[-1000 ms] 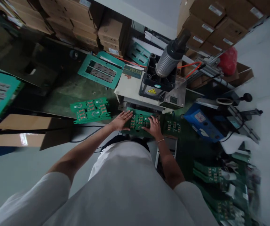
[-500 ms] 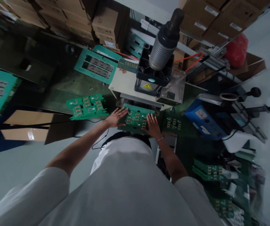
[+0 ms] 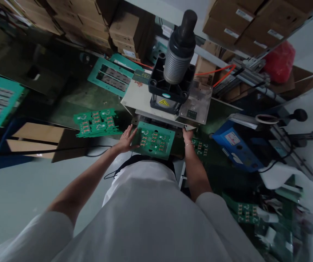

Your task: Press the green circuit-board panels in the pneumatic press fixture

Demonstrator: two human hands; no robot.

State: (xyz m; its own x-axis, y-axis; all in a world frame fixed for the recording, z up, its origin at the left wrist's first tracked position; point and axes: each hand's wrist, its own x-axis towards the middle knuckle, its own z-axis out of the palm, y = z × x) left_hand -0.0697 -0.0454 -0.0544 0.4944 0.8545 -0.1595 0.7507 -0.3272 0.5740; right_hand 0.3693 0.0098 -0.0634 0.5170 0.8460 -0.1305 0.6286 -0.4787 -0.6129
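Observation:
A green circuit board panel lies on a teal plate just in front of the press. My left hand is at the panel's left side, fingers spread, holding nothing. At the press's front right corner is my right hand; its fingertips are partly hidden at the machine's edge, and whether they grip anything is unclear. Left of my left hand sits a stack of green boards. Another green board lies just right of my right wrist.
Teal frames lie behind the stack. A blue machine with levers stands at the right. An open carton is at the left, cardboard boxes at the back. More boards lie at lower right.
Both hands have come off the board panel, the left moving left and the right moving right to the press's corner. The panel and its plate sit further out toward my body.

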